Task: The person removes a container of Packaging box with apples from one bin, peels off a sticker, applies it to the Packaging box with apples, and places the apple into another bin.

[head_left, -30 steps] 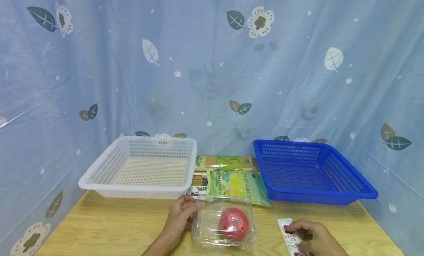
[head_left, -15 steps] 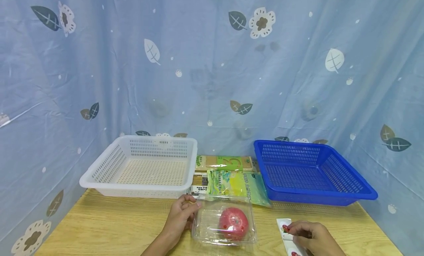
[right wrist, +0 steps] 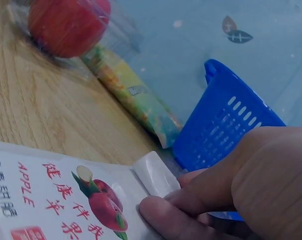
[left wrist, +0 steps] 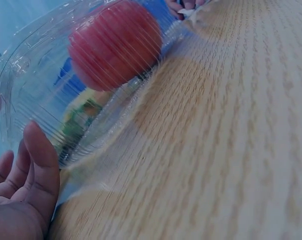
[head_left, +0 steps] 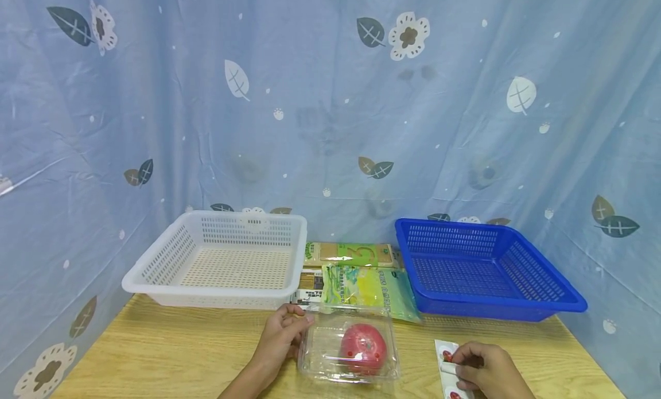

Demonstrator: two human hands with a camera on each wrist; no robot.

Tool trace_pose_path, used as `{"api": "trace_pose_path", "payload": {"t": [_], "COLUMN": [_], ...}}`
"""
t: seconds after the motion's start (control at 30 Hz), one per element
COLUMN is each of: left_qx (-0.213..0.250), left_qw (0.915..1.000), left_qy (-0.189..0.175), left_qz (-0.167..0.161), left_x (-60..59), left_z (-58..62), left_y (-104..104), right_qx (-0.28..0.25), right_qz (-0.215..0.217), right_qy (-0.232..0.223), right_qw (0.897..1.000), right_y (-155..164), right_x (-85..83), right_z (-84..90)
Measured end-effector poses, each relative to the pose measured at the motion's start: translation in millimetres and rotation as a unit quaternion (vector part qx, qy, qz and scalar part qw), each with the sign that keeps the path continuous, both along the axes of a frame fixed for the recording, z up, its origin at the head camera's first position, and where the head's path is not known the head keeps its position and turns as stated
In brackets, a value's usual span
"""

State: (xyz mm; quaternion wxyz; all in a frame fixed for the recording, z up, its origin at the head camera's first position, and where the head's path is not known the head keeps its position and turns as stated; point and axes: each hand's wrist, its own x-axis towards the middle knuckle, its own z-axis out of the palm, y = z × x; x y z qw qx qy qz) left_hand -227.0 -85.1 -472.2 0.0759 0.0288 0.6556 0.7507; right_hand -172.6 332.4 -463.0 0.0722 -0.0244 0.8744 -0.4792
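A clear plastic clamshell box with a red apple inside lies on the wooden table. My left hand grips its left edge, thumb on the lid. In the left wrist view my left hand sits beside the box, the apple beyond it. To the right, my right hand pinches a white sticker tab at the edge of an apple label sheet. The right wrist view shows my right hand curled over the sheet.
A white basket stands at the back left and a blue basket at the back right. Between them lie a green-yellow packet and a flat green-brown pack. A blue patterned curtain surrounds the table.
My right hand has shifted slightly on the label sheet, fingers working at its upper edge. My left hand and the box have stayed in place.
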Motion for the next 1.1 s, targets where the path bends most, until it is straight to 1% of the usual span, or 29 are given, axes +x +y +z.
{"api": "trace_pose_path", "payload": {"t": [0.17,0.37,0.53,0.6,0.67,0.77,0.83,0.93,1.0,1.1], "left_qx": [0.003,0.002,0.001,0.001,0.001,0.003,0.004,0.007,0.005,0.002], "left_qw": [1.0,1.0,1.0,1.0,1.0,1.0,1.0,1.0,1.0,1.0], "left_qy": [0.001,0.002,0.002,0.002,0.002,0.001,0.001,0.0,0.001,0.004], "left_qz": [-0.001,-0.001,-0.002,-0.003,-0.002,-0.002,-0.002,-0.003,-0.005,-0.007], "left_x": [0.7,1.1,0.6,0.2,0.1,0.1,0.4,0.6,0.6,0.1], "left_z": [0.9,1.8,1.6,1.2,1.1,1.3,1.9,2.7,2.8,2.5], "left_y": [-0.3,-0.2,-0.6,-0.7,-0.6,-0.5,-0.4,-0.5,-0.6,-0.9], "right_qx": [-0.024,-0.067,-0.098,-0.11,-0.112,-0.115,-0.12,-0.139,-0.154,-0.165], "right_qz": [-0.013,-0.014,-0.002,-0.01,-0.03,-0.074,-0.101,-0.122,-0.133,-0.154], "right_qy": [-0.016,-0.018,0.002,0.011,0.026,0.049,0.07,0.09,0.096,0.089], "right_qw": [1.0,0.997,0.995,0.994,0.993,0.989,0.985,0.979,0.974,0.97], "right_y": [-1.4,-3.7,-5.1,-6.2,-8.0,-12.3,-15.5,-19.1,-20.7,-21.9], "right_x": [-0.5,0.4,2.7,3.5,3.8,4.9,6.0,7.6,7.9,7.5], "right_z": [1.0,4.0,6.9,7.1,6.9,7.2,8.0,10.0,11.2,11.9]}}
